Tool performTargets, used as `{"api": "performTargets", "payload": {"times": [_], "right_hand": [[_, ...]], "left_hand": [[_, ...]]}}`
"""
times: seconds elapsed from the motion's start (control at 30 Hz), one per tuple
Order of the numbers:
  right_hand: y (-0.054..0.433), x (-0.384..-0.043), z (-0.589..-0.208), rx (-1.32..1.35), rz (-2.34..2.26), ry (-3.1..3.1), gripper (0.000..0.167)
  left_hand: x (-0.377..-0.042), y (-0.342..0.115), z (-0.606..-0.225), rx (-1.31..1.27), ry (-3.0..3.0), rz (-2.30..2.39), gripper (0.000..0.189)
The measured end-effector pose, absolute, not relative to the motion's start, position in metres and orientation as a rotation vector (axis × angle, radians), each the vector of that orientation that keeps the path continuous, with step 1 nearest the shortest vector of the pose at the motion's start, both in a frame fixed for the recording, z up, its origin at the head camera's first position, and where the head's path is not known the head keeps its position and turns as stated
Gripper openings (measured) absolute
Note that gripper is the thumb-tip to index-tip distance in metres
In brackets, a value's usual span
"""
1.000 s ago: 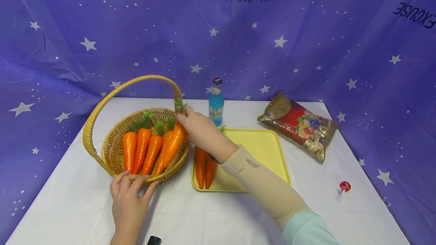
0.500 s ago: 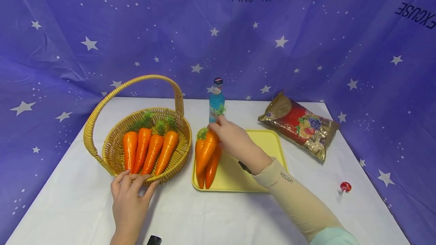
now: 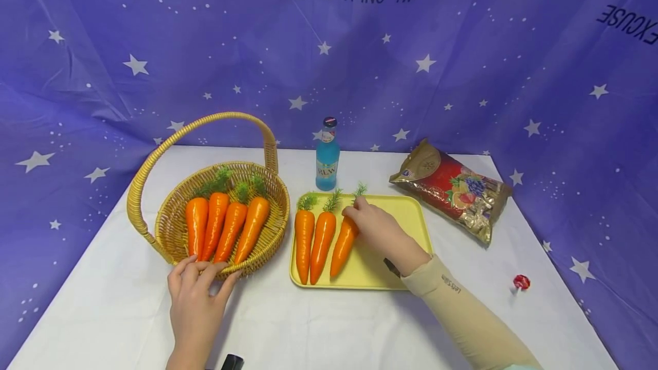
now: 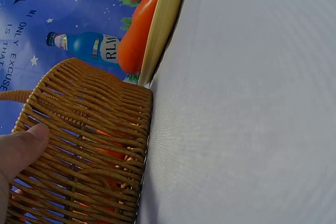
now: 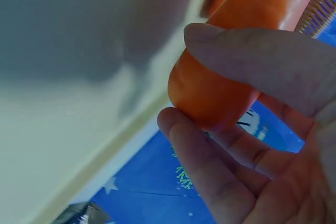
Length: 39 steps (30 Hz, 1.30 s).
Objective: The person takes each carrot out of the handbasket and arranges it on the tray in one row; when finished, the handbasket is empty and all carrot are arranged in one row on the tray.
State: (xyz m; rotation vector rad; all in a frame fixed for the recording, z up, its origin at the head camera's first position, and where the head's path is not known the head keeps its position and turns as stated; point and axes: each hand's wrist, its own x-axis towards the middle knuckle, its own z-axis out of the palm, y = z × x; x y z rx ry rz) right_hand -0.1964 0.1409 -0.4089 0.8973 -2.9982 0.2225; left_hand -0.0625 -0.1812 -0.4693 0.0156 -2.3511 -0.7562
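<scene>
My right hand (image 3: 382, 232) pinches an orange carrot (image 3: 343, 249) near its leafy top, low over the yellow tray (image 3: 382, 281). In the right wrist view the thumb lies across the carrot's thick end (image 5: 210, 87), with fingers on its other side. To its left, two more carrots lie side by side on the tray, a left one (image 3: 304, 244) and a middle one (image 3: 323, 247). My left hand (image 3: 195, 304) holds the front rim of the wicker basket (image 3: 280, 233). Its thumb (image 4: 29, 145) presses the outer weave. Several carrots (image 3: 231, 233) lie in the basket, green tops toward the back.
Behind the tray stands a blue bottle (image 3: 327, 167). A red and gold snack bag (image 3: 454, 193) lies at the back right, and a red lollipop (image 3: 521, 282) on the right of the white table (image 3: 319, 330). The basket's tall handle (image 3: 205, 121) arches over it.
My right hand has carried a carrot from the basket rightward to the tray, then lowered it beside the two carrots there. The left hand has stayed on the basket rim.
</scene>
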Motion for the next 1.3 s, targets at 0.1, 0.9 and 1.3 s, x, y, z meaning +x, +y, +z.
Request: {"api": "performTargets", "payload": {"times": [0.1,0.9,1.3], "right_hand": [[0.143,-0.196,-0.417,0.904,0.221,-2.998,0.03],[0.129,-0.189,-0.429,0.97,0.247,-2.905,0.039],[0.125,-0.186,-0.416,0.963,0.194,-2.885,0.036]], "left_hand": [[-0.063,-0.181,-0.469,0.013,-2.352,-0.757,0.03],[-0.063,-0.181,-0.469,0.015,-2.336,-0.753,0.031],[-0.062,-0.18,-0.469,0.022,-2.348,-0.759,0.03]]}}
